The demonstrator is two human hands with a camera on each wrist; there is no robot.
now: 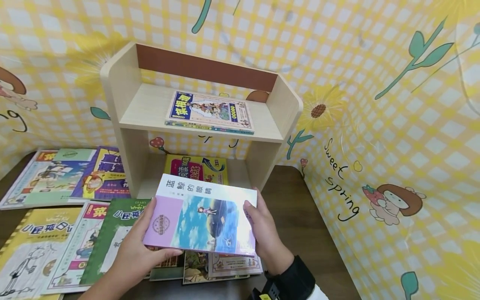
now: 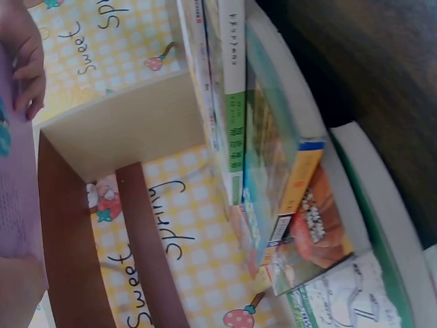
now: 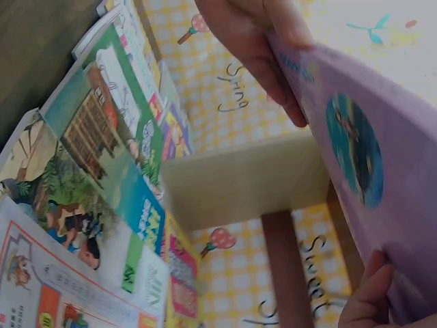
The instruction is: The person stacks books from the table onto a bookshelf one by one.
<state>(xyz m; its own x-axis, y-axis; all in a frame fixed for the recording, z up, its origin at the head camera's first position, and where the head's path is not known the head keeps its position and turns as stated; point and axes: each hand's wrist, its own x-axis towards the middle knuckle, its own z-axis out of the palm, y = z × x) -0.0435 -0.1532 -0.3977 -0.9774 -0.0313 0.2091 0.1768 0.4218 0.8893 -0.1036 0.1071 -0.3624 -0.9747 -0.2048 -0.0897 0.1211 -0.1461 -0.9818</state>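
In the head view a book (image 1: 210, 189) with a white, lilac and blue-sea cover is held up in front of the shelf, cover facing me. My left hand (image 1: 136, 246) grips its left edge, thumb along the lower edge. At the opposite side, my right hand (image 1: 266, 231) pinches the right edge with the thumb on the cover. The right wrist view shows the lilac back cover (image 3: 410, 184) with a round sea picture. Two stacked comic books (image 1: 210, 111) lie on the upper shelf behind it. A yellow workbook (image 1: 221, 164) on the lower level is partly hidden.
The light wooden bookshelf (image 1: 129, 158) stands on a dark table (image 1: 300, 208) against a yellow checked cloth (image 1: 337, 62). Several books lie at the left, among them a green diary (image 1: 93, 246) and a yellow one (image 1: 41, 250). More books (image 1: 195, 266) lie beneath the held book.
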